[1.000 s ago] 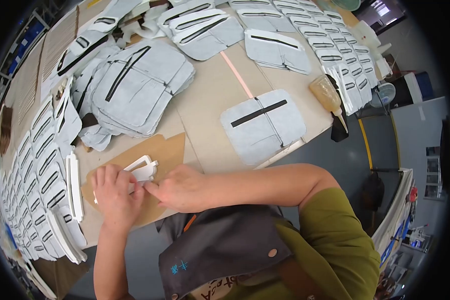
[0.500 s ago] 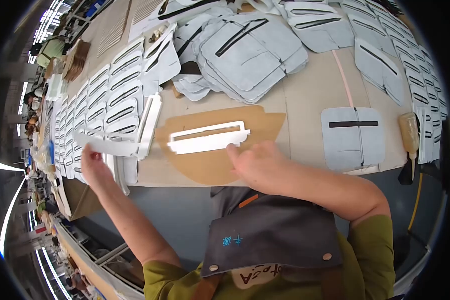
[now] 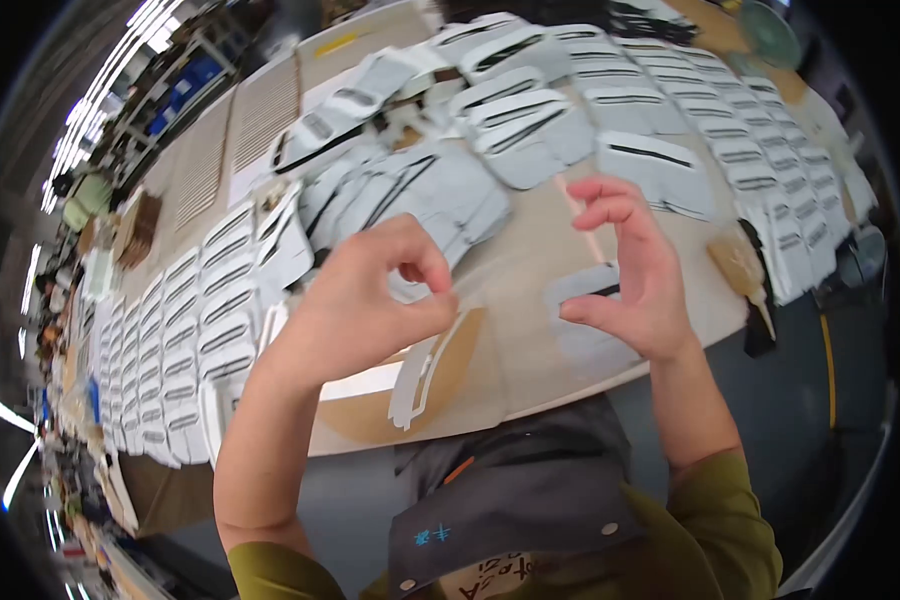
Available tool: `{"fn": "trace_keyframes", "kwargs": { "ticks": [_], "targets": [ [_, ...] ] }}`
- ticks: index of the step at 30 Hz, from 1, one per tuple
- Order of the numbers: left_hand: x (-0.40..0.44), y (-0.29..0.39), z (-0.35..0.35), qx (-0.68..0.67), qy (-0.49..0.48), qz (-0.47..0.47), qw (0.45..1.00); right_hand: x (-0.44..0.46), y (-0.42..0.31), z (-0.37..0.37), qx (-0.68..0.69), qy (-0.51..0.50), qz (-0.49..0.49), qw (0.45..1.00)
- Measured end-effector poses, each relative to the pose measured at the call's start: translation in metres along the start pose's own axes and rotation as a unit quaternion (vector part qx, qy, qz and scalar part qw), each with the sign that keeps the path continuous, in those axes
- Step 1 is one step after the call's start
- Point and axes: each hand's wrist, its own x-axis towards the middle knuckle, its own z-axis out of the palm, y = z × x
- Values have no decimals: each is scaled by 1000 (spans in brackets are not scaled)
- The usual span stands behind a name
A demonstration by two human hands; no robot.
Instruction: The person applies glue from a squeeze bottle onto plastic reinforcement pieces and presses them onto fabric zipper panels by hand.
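My left hand point(image 3: 370, 305) is raised over the table with thumb and fingertips pinched together. A thin white strip point(image 3: 408, 390) hangs down from the pinch. Below it lies a brown card template point(image 3: 365, 420), and on that a white slotted frame point(image 3: 360, 383), partly hidden by my left hand and the strip. To the right my right hand point(image 3: 642, 275) is held up, fingers curled and well apart from the thumb, with nothing between them. Behind it, blurred, a pale grey panel point(image 3: 585, 345) with a dark slot rests on the table, partly covered by the hand.
Piled grey panels point(image 3: 460, 190) with black slots fill the table's middle. Rows of similar panels point(image 3: 225, 290) overlap at left, and more rows point(image 3: 740, 150) at right. A bottle with a thin nozzle point(image 3: 738, 265) lies near the right edge. Shelving point(image 3: 195, 85) stands far left.
My left hand has moved right and up with the white strip. My right hand has left the white frame, moved up and right, and opened. The view has shifted.
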Motion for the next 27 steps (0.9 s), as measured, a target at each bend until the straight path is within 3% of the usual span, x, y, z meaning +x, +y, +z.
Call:
{"fn": "trace_keyframes", "kwargs": {
  "ticks": [5, 11, 13, 14, 15, 17, 20, 27],
  "targets": [
    [58, 20, 62, -66, -141, -12, 988, -12, -26, -56, -138, -92, 23, 986],
    [91, 23, 99, -63, -251, -52, 965, -32, 6, -85, -127, -135, 23, 982],
    [93, 15, 106, 12, -156, 51, 986, -37, 17, -95, -121, -109, 35, 986],
    [93, 8, 107, 6, -152, 46, 987, -39, 24, -102, -118, -81, 44, 989],
    [90, -1, 105, -40, -112, 32, 992, -42, 29, -113, -115, -92, 48, 988],
    [81, -21, 101, -104, -56, -1, 993, -50, 41, -133, 87, 20, 245, 965],
    [68, -44, 110, -198, -60, -74, 976, -52, 46, -143, 103, 38, 318, 942],
    [71, -64, 143, -188, -34, -143, 971, -55, 73, -146, 150, 0, 342, 928]
  ]
}}
